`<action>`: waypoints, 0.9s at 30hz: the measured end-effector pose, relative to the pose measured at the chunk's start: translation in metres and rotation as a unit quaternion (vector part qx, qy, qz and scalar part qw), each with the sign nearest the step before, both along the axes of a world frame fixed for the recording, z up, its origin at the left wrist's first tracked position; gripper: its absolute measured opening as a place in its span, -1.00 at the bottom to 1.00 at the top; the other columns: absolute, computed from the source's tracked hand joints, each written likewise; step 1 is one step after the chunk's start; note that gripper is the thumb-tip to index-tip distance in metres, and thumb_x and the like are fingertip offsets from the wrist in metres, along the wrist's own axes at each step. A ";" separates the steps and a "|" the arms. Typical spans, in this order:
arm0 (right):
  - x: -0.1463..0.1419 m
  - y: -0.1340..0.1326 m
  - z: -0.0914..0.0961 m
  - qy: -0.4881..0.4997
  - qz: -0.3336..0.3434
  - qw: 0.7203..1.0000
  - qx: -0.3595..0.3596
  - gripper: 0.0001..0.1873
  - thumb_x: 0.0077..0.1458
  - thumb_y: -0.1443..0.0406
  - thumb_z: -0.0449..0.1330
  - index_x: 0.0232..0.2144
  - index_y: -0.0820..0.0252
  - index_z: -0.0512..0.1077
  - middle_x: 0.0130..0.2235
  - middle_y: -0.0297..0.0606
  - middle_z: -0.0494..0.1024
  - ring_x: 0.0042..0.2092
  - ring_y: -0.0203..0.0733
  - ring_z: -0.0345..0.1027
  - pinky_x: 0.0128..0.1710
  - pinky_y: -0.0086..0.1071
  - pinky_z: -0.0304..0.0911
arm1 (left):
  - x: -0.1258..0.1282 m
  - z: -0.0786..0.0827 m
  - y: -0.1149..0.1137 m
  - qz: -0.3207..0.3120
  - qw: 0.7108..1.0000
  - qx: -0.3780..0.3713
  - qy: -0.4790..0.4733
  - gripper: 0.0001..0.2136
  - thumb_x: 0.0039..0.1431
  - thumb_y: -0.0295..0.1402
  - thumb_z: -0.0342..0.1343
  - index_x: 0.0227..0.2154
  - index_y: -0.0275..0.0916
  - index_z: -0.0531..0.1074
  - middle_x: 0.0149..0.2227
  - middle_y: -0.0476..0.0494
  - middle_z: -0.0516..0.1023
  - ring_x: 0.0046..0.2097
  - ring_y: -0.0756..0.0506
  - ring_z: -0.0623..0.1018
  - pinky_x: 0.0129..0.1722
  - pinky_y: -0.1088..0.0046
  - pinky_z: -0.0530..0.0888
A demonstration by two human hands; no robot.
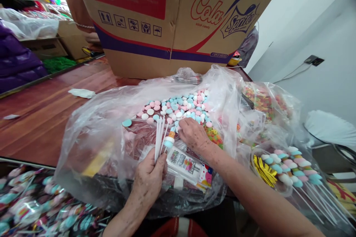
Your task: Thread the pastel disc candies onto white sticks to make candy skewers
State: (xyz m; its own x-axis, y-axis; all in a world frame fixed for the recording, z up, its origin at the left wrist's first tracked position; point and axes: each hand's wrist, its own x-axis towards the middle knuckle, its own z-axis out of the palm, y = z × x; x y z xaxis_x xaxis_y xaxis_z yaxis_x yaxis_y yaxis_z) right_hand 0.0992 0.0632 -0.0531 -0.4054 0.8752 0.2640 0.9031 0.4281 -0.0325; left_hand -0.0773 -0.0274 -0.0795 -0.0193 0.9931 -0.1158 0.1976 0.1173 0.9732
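My left hand (150, 174) is closed round several white lollipop sticks (160, 135), which point upward. One stick in it carries a short stack of soft candies (169, 139) in blue, white and orange. My right hand (193, 133) is bent over the near edge of a pile of pink, white and blue candies (178, 107). Its fingers are drawn together, and whatever is between them is hidden. The pile lies on a large clear plastic bag (83, 129). Below my hands lies a white printed packet (185, 164). Gummy candies (213, 136) show beside my right wrist.
A big cardboard box (139, 52) stands behind the bag. At right, a tub (286, 189) holds gold ties (264, 170) and finished candy sticks (300, 166). Many wrapped candy sticks (47, 203) fill the lower left. Another person's arm (79, 3) shows behind the box.
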 end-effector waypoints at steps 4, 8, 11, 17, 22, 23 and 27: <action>0.003 0.000 -0.004 -0.002 0.025 1.000 0.013 -0.83 0.25 0.44 0.08 -0.30 0.21 0.46 -0.27 -0.11 0.56 -0.17 -0.04 0.37 -0.14 -0.27 0.25 | 0.000 0.000 0.000 -0.005 1.000 -0.001 0.011 -0.74 0.23 -0.12 0.01 -0.46 -0.17 0.35 -0.64 0.12 0.30 -0.58 -0.01 0.28 -0.56 0.48 0.22; -0.002 0.001 -0.007 -0.029 -0.016 0.999 0.002 -0.82 0.28 0.43 0.08 -0.22 0.23 0.49 -0.22 -0.10 0.58 -0.11 -0.02 0.40 -0.09 -0.27 0.27 | 0.000 0.000 0.000 0.002 1.000 -0.010 0.004 -0.74 0.21 -0.10 0.01 -0.47 -0.15 0.34 -0.63 0.12 0.29 -0.59 -0.01 0.27 -0.58 0.47 0.20; -0.010 -0.002 -0.007 -0.053 -0.021 0.998 -0.012 -0.82 0.31 0.38 0.08 -0.15 0.22 0.49 -0.17 -0.07 0.58 -0.06 0.01 0.40 -0.04 -0.23 0.28 | 0.001 0.000 0.000 0.003 1.000 -0.011 0.001 -0.74 0.20 -0.09 0.01 -0.48 -0.15 0.33 -0.63 0.12 0.28 -0.58 -0.02 0.27 -0.57 0.47 0.21; -0.021 -0.012 0.000 -0.084 -0.003 0.995 -0.047 -0.78 0.26 0.45 0.07 -0.14 0.26 0.49 -0.14 0.02 0.57 -0.04 0.06 0.39 -0.06 -0.18 0.32 | -0.001 0.001 -0.001 -0.008 1.000 0.000 0.020 -0.74 0.23 -0.10 -0.01 -0.43 -0.16 0.36 -0.62 0.12 0.28 -0.55 -0.04 0.30 -0.52 0.45 0.24; -0.011 -0.010 -0.004 0.010 0.029 0.997 -0.070 -0.79 0.20 0.48 0.07 -0.20 0.20 0.45 -0.16 -0.05 0.58 -0.09 -0.01 0.41 -0.08 -0.22 0.31 | -0.002 -0.001 0.000 -0.020 1.000 0.000 0.016 -0.74 0.28 -0.12 -0.02 -0.40 -0.17 0.37 -0.63 0.13 0.27 -0.56 -0.03 0.28 -0.53 0.46 0.23; -0.007 -0.008 -0.005 0.071 0.010 0.994 -0.082 -0.82 0.17 0.47 0.08 -0.24 0.17 0.43 -0.19 -0.11 0.57 -0.13 -0.06 0.41 -0.11 -0.25 0.30 | -0.002 -0.002 0.001 -0.020 1.000 -0.002 0.014 -0.74 0.28 -0.12 -0.02 -0.41 -0.17 0.36 -0.63 0.13 0.27 -0.57 -0.02 0.28 -0.54 0.47 0.23; 0.012 -0.001 -0.004 0.459 -0.088 0.869 -0.164 -0.94 0.04 0.32 0.18 -0.38 0.12 0.33 -0.46 -0.43 0.44 -0.43 -0.25 0.32 -0.38 -0.39 0.23 | -0.001 -0.002 0.001 -0.027 1.000 -0.013 0.006 -0.73 0.26 -0.11 -0.01 -0.47 -0.16 0.31 -0.63 0.14 0.25 -0.57 -0.01 0.27 -0.55 0.48 0.21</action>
